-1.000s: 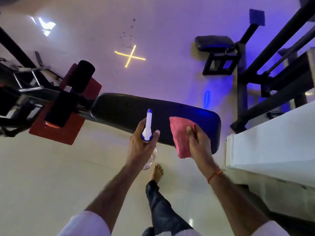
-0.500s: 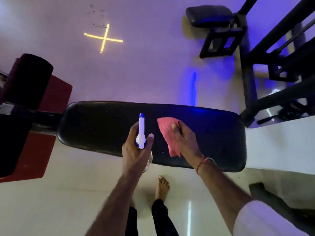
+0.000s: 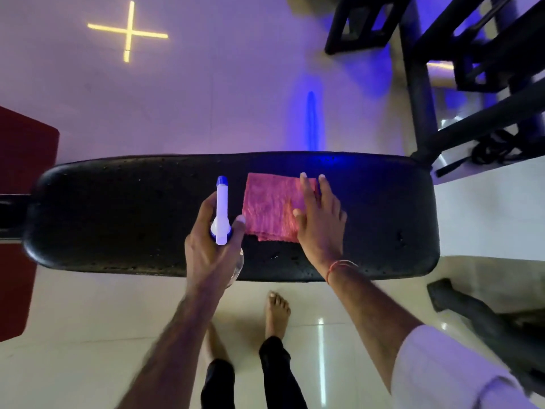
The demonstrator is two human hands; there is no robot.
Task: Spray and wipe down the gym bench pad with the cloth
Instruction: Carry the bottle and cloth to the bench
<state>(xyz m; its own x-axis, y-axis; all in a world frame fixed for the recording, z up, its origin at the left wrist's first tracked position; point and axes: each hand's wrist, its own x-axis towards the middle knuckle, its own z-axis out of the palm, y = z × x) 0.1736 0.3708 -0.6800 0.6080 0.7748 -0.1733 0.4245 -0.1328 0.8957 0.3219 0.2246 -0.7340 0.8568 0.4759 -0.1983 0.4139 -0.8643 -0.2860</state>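
The black bench pad [image 3: 118, 214] runs left to right across the middle of the view. A pink cloth [image 3: 269, 206] lies flat on its centre. My right hand [image 3: 320, 222] rests palm-down on the cloth's right part, fingers spread and pressing it to the pad. My left hand [image 3: 211, 249] grips a spray bottle [image 3: 221, 211] with a white nozzle and blue tip, held upright over the pad just left of the cloth. The clear bottle body is mostly hidden under the hand.
A red plate [image 3: 20, 219] sits at the left end of the bench. Black machine frames [image 3: 460, 84] stand at the back right. A white ledge [image 3: 495, 208] borders the pad's right end. My bare feet [image 3: 277, 314] stand on the tiled floor below.
The view has closed in on the pad. My right hand went from holding the cloth pinched above the pad to laying it flat and pressing on it. The left hand keeps the bottle.
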